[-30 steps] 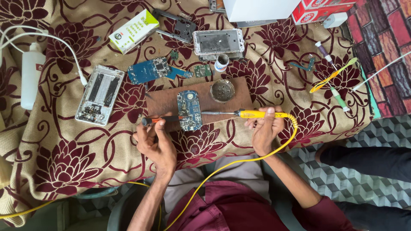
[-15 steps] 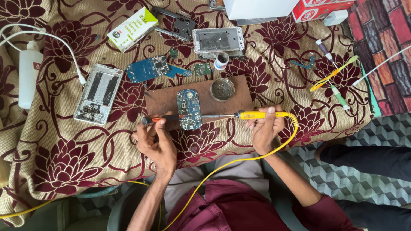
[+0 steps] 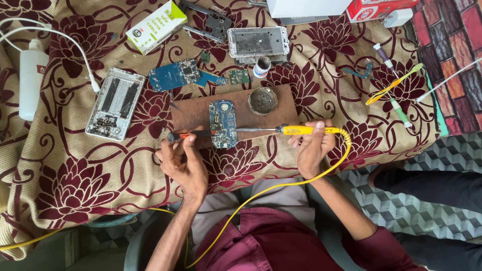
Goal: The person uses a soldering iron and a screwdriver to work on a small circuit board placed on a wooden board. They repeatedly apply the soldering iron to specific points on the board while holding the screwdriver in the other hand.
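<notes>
A: How is the soldering iron (image 3: pixel 306 130) laid out?

B: Its long axis runs left to right across the near part of the worktop (image 3: pixel 75 175). The yellow handle is on the right and the metal tip points left, toward the small blue circuit board (image 3: pixel 223 123). A yellow cord (image 3: pixel 281 185) is seen leaving the handle's right end and curving down over the near edge.

A: And the right hand (image 3: pixel 314 150)?

B: It is raised from the near edge with the wrist low and the fingers curled upward. The grip is closed around the yellow handle, which is held at the fingertips, so the tip lies well to the left of the grip.

A: What is held on the other side?

B: The left hand (image 3: pixel 183 160) is posed alike, forearm coming up from the near edge. Its grip is closed on a slim tool with an orange and black handle (image 3: pixel 193 134), whose axis also runs left to right, pointing right at the board. The two tools are aimed at each other, with the board between them.

A: Where does the board lie?

B: It is set upright, long side near to far, on a brown wooden slab (image 3: pixel 201 113). A round tin (image 3: pixel 262 100) is seen on the slab's far right part.

A: Farther off?

B: A larger blue board (image 3: pixel 174 75) and an opened phone frame (image 3: pixel 258 42) are found there, a white opened casing (image 3: pixel 114 103) at the left, and a green and white box (image 3: pixel 155 25) at the far edge.
</notes>
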